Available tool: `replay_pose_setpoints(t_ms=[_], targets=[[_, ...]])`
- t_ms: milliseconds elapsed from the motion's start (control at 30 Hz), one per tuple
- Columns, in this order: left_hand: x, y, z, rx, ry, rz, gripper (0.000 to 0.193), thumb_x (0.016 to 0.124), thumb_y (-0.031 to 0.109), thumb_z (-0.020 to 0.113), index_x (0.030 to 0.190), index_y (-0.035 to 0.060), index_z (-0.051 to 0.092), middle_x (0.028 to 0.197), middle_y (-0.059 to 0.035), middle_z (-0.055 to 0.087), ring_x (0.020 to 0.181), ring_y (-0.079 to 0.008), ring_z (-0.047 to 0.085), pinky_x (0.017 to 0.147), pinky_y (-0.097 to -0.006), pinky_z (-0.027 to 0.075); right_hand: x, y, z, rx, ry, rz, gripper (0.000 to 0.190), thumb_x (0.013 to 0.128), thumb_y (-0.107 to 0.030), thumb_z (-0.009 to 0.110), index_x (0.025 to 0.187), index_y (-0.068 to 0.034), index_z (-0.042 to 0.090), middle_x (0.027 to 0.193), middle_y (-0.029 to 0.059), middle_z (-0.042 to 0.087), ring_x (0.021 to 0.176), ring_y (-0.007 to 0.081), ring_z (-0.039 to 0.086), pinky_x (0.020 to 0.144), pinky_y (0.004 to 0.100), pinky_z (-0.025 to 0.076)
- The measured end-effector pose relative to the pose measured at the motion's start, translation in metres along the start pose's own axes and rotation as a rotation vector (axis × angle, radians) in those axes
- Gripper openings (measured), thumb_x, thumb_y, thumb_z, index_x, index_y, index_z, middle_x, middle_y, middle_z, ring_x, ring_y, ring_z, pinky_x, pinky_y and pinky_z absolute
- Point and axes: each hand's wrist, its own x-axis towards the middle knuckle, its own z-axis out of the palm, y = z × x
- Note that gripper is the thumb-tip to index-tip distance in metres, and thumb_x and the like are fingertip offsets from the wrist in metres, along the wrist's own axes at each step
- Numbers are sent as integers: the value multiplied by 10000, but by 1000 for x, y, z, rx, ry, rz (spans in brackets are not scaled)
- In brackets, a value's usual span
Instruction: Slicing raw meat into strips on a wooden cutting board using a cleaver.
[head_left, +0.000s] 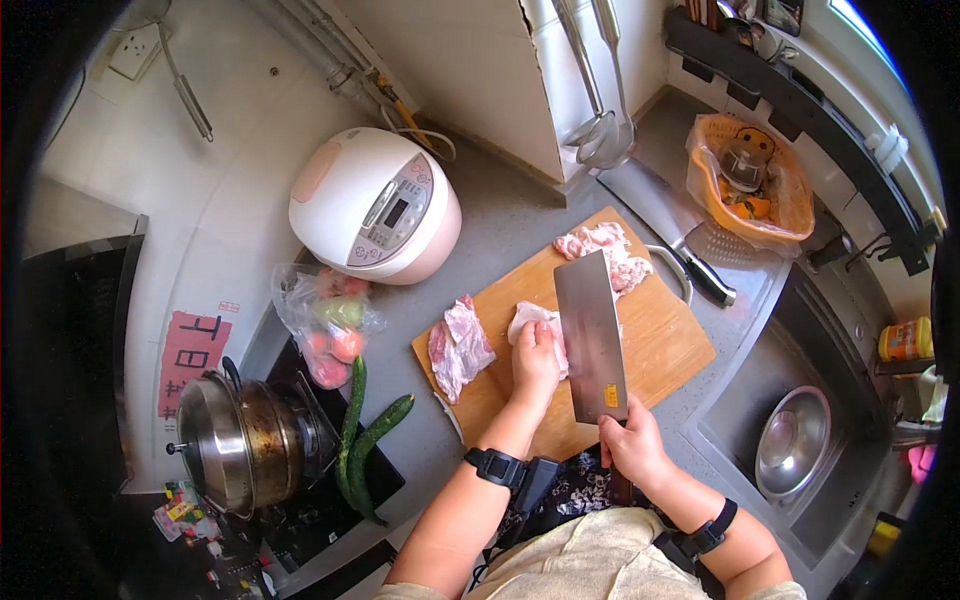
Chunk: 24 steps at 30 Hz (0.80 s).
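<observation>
A piece of raw meat (529, 313) lies mid-board under my left hand (537, 362), whose curled fingers press on it. My right hand (636, 442) grips the handle of a Chinese cleaver (589, 337). Its broad blade, marked by a small yellow sticker, stands just right of that meat and hides part of the board behind it. The wooden cutting board (667, 352) also carries a slab of raw meat (461, 349) at its left end. Pale raw pieces (596, 241) sit in a heap at its far right corner.
Beyond the board stand a rice cooker (375, 206) and, at right, a second cleaver (652, 199) and an orange basket (806, 202). Left are bagged produce (330, 322), two cucumbers (371, 442) and a steel pot (232, 442). A metal bowl (793, 442) rests in the sink (817, 330).
</observation>
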Motion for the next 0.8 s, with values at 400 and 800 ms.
replay_pose_setpoints(t_ms=[400,800], targets=[[20,-41,-30,-79,-223,-37,270,964,255,398,931,44,563,719,-2,554,703,-107,537,629,-264,449,61,-31,32,-554,205,-269,203,811,-123,508,963,10,485,725,286,588,729,459,573,662,500,469],[11,-11,-33,-380,-294,-323,252,961,315,422,832,114,503,619,45,419,477,-67,395,418,-231,322,66,-18,23,-450,109,-106,307,800,-133,532,1061,29,517,840,291,603,824,432,590,718,458,472]])
